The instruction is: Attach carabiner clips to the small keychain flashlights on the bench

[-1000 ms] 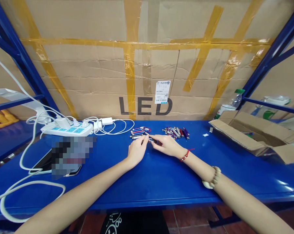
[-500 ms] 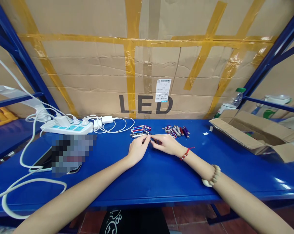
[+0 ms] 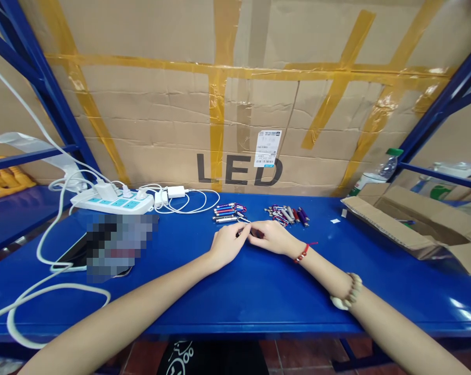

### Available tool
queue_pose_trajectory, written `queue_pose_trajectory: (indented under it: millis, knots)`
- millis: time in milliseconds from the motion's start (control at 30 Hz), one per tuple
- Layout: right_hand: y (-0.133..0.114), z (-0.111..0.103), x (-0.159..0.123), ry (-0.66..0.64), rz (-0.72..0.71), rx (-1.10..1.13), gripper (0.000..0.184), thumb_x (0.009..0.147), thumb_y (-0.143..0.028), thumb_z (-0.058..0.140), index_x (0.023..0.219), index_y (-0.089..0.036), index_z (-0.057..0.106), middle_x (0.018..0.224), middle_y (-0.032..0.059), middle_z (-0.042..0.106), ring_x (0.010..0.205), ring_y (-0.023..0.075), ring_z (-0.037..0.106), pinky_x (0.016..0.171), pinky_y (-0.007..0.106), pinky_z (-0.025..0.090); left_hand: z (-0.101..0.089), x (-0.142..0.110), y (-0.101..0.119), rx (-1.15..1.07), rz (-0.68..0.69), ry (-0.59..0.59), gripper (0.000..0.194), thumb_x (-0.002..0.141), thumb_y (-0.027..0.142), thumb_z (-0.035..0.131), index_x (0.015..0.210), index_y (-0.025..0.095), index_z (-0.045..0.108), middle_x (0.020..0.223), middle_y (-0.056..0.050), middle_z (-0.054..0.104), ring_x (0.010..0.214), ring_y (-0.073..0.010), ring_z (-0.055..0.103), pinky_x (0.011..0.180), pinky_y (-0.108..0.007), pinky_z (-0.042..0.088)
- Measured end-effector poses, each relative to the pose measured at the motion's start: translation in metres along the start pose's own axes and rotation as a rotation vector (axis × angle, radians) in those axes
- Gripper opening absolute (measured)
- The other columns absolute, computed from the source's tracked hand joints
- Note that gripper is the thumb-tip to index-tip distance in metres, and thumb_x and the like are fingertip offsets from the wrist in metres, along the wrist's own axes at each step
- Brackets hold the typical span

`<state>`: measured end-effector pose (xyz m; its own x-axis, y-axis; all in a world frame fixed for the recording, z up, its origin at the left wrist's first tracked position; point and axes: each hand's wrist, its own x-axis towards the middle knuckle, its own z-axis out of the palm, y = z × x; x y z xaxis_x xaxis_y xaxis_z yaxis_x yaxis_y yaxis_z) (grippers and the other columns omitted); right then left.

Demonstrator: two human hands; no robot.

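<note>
My left hand [image 3: 228, 246] and my right hand [image 3: 273, 237] meet fingertip to fingertip over the blue table. Fingers on both sides are curled and pinched, and they hide most of what is between them; only a dark, small bit shows there. Just behind my left hand lies a row of small metal tube keychains [image 3: 225, 212] in blue, red and silver, with carabiner clips. Beyond my right hand is a looser pile of similar tube keychains [image 3: 286, 214], in silver, red and purple.
A white power strip [image 3: 114, 202] with plugs and tangled cables stands at the back left, beside a blurred-out phone-like device [image 3: 73, 252]. On the right sits an open cardboard box [image 3: 384, 224], with a green-capped bottle [image 3: 389, 164] behind it. A large taped carton [image 3: 161, 120] forms the back wall.
The view has shifted slightly, so the whole scene sits a little further right. Both hands stay pinched together at about the same place on the table.
</note>
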<state>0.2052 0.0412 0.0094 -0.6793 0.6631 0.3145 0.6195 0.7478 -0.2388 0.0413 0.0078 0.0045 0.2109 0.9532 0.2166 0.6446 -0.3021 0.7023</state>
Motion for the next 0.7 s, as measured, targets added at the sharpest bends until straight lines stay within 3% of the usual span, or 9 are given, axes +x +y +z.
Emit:
queue_pose_trajectory:
  millis: [367, 467, 567, 700]
  knots:
    - [0.0063, 0.0057, -0.0002, 0.011, -0.002, 0.045, 0.02, 0.085, -0.028, 0.048, 0.075, -0.017, 0.062, 0.063, 0.0008, 0.061, 0.053, 0.0106, 0.048, 0.053, 0.022, 0.034, -0.0004, -0.001, 0.0008, -0.02, -0.019, -0.013, 0.039, 0.091, 0.042, 0.031, 0.089, 0.025, 0.066, 0.092, 0.0, 0.072, 0.086, -0.0184, 0.062, 0.074, -0.025, 0.041]
    - [0.0076, 0.0074, 0.0004, 0.051, 0.024, 0.132, 0.025, 0.086, -0.031, 0.048, 0.094, -0.016, 0.066, 0.071, 0.002, 0.066, 0.056, 0.0114, 0.051, 0.053, 0.023, 0.038, -0.0001, 0.0, -0.0006, 0.015, -0.054, 0.008, 0.041, 0.092, 0.043, 0.028, 0.088, 0.024, 0.064, 0.085, 0.0, 0.07, 0.079, -0.0175, 0.061, 0.067, -0.025, 0.039]
    - [0.0082, 0.0089, 0.0005, 0.111, 0.05, 0.209, 0.039, 0.085, -0.033, 0.05, 0.118, -0.016, 0.06, 0.089, 0.0057, 0.07, 0.062, 0.0132, 0.056, 0.06, 0.026, 0.044, 0.0003, 0.0013, -0.0019, 0.041, -0.084, 0.04, 0.041, 0.092, 0.045, 0.027, 0.086, 0.024, 0.062, 0.079, 0.0, 0.068, 0.073, -0.017, 0.06, 0.063, -0.024, 0.036]
    - [0.0069, 0.0087, -0.0003, 0.13, 0.042, 0.203, 0.043, 0.087, -0.034, 0.047, 0.125, -0.017, 0.056, 0.097, 0.0076, 0.07, 0.061, 0.0133, 0.056, 0.061, 0.028, 0.047, 0.0, 0.0019, -0.0015, 0.031, -0.105, 0.075, 0.043, 0.092, 0.046, 0.026, 0.087, 0.025, 0.063, 0.077, 0.0, 0.067, 0.071, -0.0165, 0.06, 0.061, -0.024, 0.035]
